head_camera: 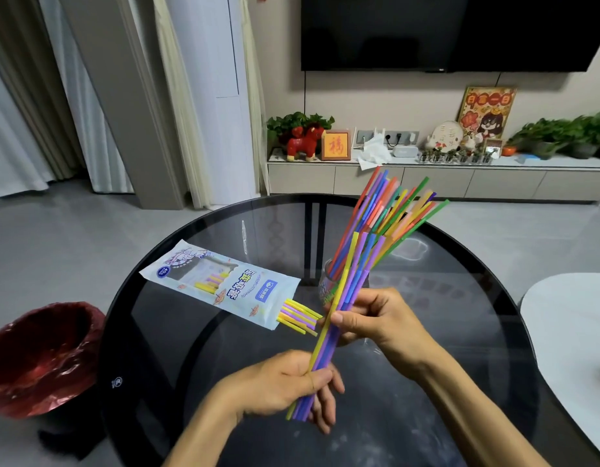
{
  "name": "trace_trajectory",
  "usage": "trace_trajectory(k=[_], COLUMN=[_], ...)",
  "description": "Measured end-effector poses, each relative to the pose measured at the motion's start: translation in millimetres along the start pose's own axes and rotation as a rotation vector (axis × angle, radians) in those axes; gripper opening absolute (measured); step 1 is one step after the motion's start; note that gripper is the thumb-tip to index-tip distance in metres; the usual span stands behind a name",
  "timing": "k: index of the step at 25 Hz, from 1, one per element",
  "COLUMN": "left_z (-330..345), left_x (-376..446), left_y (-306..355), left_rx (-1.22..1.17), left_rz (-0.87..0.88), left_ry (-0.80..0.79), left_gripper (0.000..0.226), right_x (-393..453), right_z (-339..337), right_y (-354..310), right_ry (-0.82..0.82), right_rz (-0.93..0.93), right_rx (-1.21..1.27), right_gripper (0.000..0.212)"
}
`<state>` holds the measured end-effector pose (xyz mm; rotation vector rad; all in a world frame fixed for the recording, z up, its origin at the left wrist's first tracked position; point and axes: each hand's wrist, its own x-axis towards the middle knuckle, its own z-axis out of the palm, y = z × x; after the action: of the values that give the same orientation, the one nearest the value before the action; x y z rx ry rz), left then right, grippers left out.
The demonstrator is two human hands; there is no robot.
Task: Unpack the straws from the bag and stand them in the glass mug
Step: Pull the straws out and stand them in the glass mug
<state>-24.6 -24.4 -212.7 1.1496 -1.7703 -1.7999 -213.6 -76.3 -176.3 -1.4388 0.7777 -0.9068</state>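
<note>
Above the round glass bench (204, 335), near its front edge, both hands hold one small bunch of yellow and purple straws (329, 335). Left hand (285, 385) has its grip closed round the lower end of the bunch, thumb pressing on top, fingers curled under. Right hand (376, 318) pinches the same bunch approx. at the middle, thumb in front, other fingers behind.

Long axis of the bunch runs from lower left, near the person, to upper right, away from the person. Its top ends point toward the glass mug (329, 281), which stands just behind the right hand and already carries many coloured straws (389, 210), fanned out and leaning to the right. So the mug lies up and forward along the bunch axis, and the right hand is the nearer one to it.

My judgement: for the next move the bunch must be turned more upright and lowered w/ its bottom ends into the mug opening; the straws already inside may block the way.

Bag (221, 284) lies flat on the bench to the left of the hands, w/ a few yellow and purple straws still sticking out of its open end, so unpacking is not finished.
</note>
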Motion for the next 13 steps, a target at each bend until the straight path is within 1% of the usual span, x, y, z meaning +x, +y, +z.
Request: trace_trajectory(k=[1,2,3,5,6,7,8,9,11,13], left_z=[0,0,-2,-7,-11,-15,-18,-20,-17,-15], left_x=[1,2,3,1,-2,-3,-4,-2,3,7], left_y=[-1,0,0,6,6,3,-2,-11,-21,-24], left_rx=[0.001,0.008,0.019,0.077,0.213,0.424,0.632,0.780,0.884,0.894], left_rz=[0.003,0.028,0.069,0.147,0.136,0.067,-0.049,-0.179,-0.370,-0.413], left_ry=[0.062,0.183,0.346,0.674,0.787,0.855,0.860,0.816,0.713,0.685], left_gripper=[0.022,0.021,0.018,0.021,0.023,0.029,0.040,0.051,0.063,0.066], right_x=[1,2,4,8,10,12,16,21,35,47], right_z=[3,4,3,-11,-23,-35,-47,-54,-57,-50], right_y=[0,-1,-2,-8,-13,-21,-28,-34,-39,-32], right_ry=[0.041,0.098,0.177,0.419,0.554,0.671,0.760,0.816,0.858,0.826], right_rz=[0.003,0.001,-0.011,-0.077,-0.132,-0.192,-0.246,-0.283,-0.297,-0.245], right_rx=[0.006,0.019,0.054,0.164,0.230,0.289,0.315,0.310,0.233,0.093], right_gripper=[0.015,0.012,0.011,0.012,0.012,0.011,0.010,0.009,0.008,0.010])
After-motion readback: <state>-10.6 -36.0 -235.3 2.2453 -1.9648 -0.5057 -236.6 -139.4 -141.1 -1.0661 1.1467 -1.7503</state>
